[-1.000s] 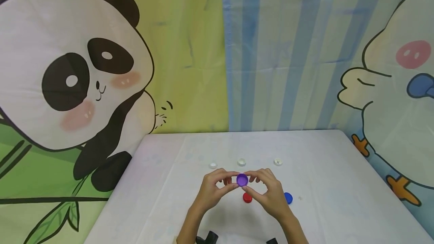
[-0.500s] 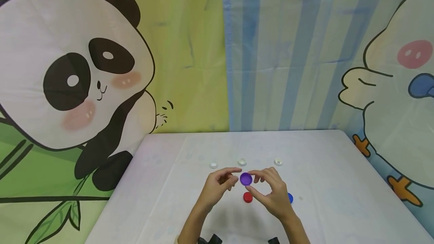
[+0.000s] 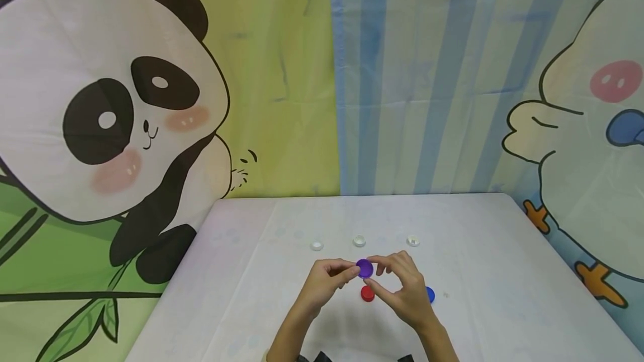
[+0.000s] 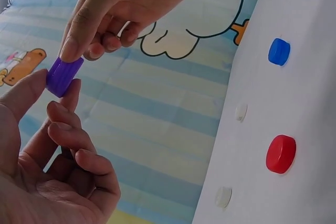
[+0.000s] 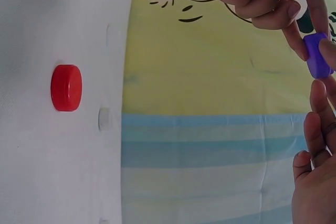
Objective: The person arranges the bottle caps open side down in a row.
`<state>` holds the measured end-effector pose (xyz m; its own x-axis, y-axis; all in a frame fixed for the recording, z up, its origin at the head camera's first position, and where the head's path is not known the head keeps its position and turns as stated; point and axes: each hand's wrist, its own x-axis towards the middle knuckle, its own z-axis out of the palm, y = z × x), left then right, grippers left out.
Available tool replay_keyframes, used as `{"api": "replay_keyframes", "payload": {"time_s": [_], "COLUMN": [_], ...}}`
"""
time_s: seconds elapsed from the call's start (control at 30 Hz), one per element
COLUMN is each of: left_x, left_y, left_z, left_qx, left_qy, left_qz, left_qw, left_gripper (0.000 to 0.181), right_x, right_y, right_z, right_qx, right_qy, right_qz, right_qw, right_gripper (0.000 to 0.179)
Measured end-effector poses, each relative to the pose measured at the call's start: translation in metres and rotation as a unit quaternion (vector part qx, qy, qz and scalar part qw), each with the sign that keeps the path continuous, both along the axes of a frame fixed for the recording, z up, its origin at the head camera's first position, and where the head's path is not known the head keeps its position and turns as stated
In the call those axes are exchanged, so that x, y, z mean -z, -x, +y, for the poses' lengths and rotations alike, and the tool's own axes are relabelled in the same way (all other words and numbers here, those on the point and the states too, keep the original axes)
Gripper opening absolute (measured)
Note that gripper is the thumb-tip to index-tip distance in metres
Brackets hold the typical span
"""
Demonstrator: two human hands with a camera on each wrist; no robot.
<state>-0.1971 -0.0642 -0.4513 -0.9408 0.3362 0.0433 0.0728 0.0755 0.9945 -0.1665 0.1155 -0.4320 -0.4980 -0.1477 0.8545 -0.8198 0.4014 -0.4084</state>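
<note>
Cartoon cloth (image 3: 282, 99) fills the top of the frame behind a white table (image 3: 503, 272). Held off the table, at lower centre, is the purple cap (image 3: 365, 268), between the left hand (image 3: 324, 282) and right hand (image 3: 405, 289), each pinching it with thumb and fingertip. A slip seems the likeliest mishap: with so little fingertip contact, unequal pressure could twist it loose, and it might drop and knock the red cap (image 3: 368, 294), just lower in frame. It looks round, shallow and plain violet, with faint lines along its side.
</note>
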Motion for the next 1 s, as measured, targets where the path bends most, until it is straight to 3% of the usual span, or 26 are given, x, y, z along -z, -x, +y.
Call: {"api": "replay_keyframes", "payload": {"time_s": [0.2, 0.3, 0.37, 0.43, 0.57, 0.63, 0.77, 0.93, 1.0], "left_x": [-0.002, -0.009, -0.014, -0.018, -0.021, -0.02, -0.015, -0.012, -0.011], "left_y": [-0.002, -0.007, -0.01, -0.013, -0.015, -0.014, -0.012, -0.011, -0.011], "left_z": [0.001, 0.001, 0.002, 0.003, 0.005, 0.005, 0.006, 0.008, 0.009], "left_qx": [-0.013, -0.024, -0.029, -0.032, -0.025, -0.02, -0.014, -0.008, -0.005], "left_qy": [0.001, 0.007, 0.013, 0.02, 0.019, 0.016, 0.019, 0.032, 0.036], "left_qz": [0.028, 0.08, 0.132, 0.198, 0.323, 0.368, 0.412, 0.443, 0.448], "left_qw": [0.9995, 0.9965, 0.9907, 0.9795, 0.9458, 0.9296, 0.911, 0.8958, 0.8934], "left_gripper": [0.025, 0.022, 0.02, 0.018, 0.018, 0.02, 0.023, 0.024, 0.023], "right_x": [0.002, 0.004, 0.005, 0.006, 0.005, 0.005, 0.005, 0.017, 0.026], "right_y": [0.0, 0.0, -0.002, -0.004, -0.009, -0.009, -0.009, -0.003, 0.001], "right_z": [0.001, 0.002, 0.003, 0.005, 0.007, 0.009, 0.011, 0.015, 0.017], "right_qx": [0.007, 0.008, 0.011, 0.007, -0.021, -0.042, -0.07, -0.071, -0.069], "right_qy": [-0.004, -0.005, -0.005, -0.001, 0.008, 0.014, 0.029, 0.044, 0.045], "right_qz": [-0.014, -0.033, -0.058, -0.095, -0.17, -0.192, -0.194, -0.211, -0.215], "right_qw": [0.9999, 0.9994, 0.9983, 0.9955, 0.9851, 0.9803, 0.978, 0.974, 0.973], "right_gripper": [0.048, 0.05, 0.048, 0.044, 0.034, 0.031, 0.026, 0.023, 0.023]}}
